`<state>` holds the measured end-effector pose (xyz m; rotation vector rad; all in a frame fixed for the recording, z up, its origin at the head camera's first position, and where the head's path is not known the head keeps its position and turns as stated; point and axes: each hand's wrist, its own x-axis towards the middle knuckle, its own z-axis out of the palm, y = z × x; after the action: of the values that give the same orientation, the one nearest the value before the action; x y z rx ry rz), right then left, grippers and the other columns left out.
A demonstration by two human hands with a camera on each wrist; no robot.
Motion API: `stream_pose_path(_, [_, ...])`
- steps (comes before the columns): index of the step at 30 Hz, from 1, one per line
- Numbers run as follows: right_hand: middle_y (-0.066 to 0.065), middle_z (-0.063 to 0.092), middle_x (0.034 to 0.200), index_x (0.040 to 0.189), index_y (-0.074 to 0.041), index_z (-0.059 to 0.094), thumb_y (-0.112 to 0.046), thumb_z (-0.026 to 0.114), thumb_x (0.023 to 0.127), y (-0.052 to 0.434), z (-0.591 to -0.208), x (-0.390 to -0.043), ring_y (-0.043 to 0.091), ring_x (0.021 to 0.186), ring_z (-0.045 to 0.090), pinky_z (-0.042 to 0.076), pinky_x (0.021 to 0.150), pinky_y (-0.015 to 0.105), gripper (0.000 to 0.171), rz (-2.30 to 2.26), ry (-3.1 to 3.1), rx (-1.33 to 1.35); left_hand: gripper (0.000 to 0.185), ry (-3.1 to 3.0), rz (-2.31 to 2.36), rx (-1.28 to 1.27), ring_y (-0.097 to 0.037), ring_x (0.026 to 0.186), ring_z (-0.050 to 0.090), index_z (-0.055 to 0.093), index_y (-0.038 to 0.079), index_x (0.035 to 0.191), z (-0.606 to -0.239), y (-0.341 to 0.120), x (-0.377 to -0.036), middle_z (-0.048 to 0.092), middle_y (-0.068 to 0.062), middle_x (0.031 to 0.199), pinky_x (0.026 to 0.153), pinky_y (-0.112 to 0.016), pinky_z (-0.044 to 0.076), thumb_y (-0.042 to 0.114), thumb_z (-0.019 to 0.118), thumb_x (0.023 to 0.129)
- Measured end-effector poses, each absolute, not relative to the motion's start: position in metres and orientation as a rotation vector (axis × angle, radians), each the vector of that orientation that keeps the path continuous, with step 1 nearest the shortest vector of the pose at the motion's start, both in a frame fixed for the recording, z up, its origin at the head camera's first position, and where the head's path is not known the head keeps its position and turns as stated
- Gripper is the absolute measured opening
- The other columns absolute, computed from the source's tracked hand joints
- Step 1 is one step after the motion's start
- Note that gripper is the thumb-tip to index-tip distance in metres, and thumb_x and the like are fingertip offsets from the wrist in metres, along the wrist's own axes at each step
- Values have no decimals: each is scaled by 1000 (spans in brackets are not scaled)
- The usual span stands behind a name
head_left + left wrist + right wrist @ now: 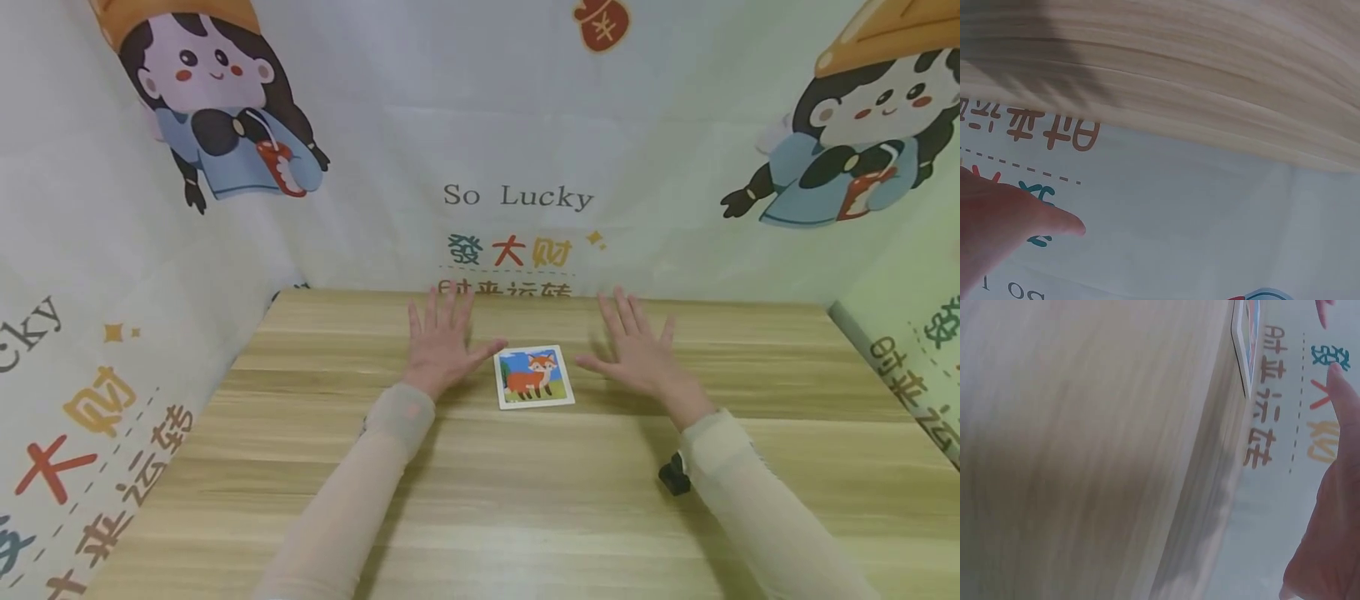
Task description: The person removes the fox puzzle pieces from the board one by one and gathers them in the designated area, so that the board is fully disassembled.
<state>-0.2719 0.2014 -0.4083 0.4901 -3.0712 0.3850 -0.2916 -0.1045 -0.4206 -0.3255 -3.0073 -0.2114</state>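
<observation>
Across the back and both sides hangs the white printed cloth [495, 125], and in front of it spreads the wood-grain table [517, 508]. Above that, here they are, the left hand [441, 354] and the right hand [641, 358], fingers straight and fanned wide, holding nothing, thumbs pointing inward! And between them, flat on the table, lies the small fox card [532, 382], left thumb tip right by its upper-left corner, right thumb just off its right side

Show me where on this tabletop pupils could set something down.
The wood-grain tabletop is bare between the left sleeve and right sleeve, nearer than the fox picture, and outside each sleeve. Crowded: beside the picture, flanked by left hand and right hand.
</observation>
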Motion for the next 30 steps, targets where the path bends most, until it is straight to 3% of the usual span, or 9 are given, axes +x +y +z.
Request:
stream_pose_path(5, [12, -14, 167, 160, -17, -11, -69, 52, 90, 189, -414, -270, 37, 155, -7, -8, 111, 79, 107, 437, -3092, 547, 101, -3055, -229, -341, -34, 154, -14, -9, 23, 160, -423, -102, -288, -18, -6, 166, 122, -61, -9, 82, 33, 89])
stream_pose_path(11, [16, -7, 168, 161, -12, -4, -66, 56, 90, 177, -421, -265, 39, 155, -1, -6, 112, 78, 108, 454, -3117, 616, 101, -3099, -186, -390, -33, 156, -8, -6, 20, 160, -427, -99, -285, -13, -8, 167, 125, -58, -3, 82, 33, 89])
stream_pose_path(17, [17, -5, 168, 161, -11, 0, -62, 59, 91, 168, -425, -263, 42, 154, 3, -3, 112, 79, 105, 490, -3134, 672, 101, -3154, -178, -451, -31, 156, -9, -3, 20, 161, -425, -96, -281, -12, -7, 167, 125, -56, -3, 80, 35, 89])
stream_pose_path(24, [17, -2, 168, 161, -11, 3, -58, 64, 90, 160, -424, -262, 42, 154, 4, -5, 113, 78, 104, 565, -3136, 734, 98, -3150, -135, -534, -34, 156, 3, 8, 18, 161, -426, -94, -281, 1, -9, 169, 125, -59, 3, 79, 37, 90])
stream_pose_path(30, [17, 2, 168, 160, -9, 6, -61, 65, 87, 152, -426, -264, 39, 155, 7, -2, 115, 76, 108, 579, -3145, 823, 97, -3185, -135, -575, -34, 156, 3, 7, 19, 161, -428, -95, -282, -1, -9, 170, 125, -59, 2, 76, 41, 91])
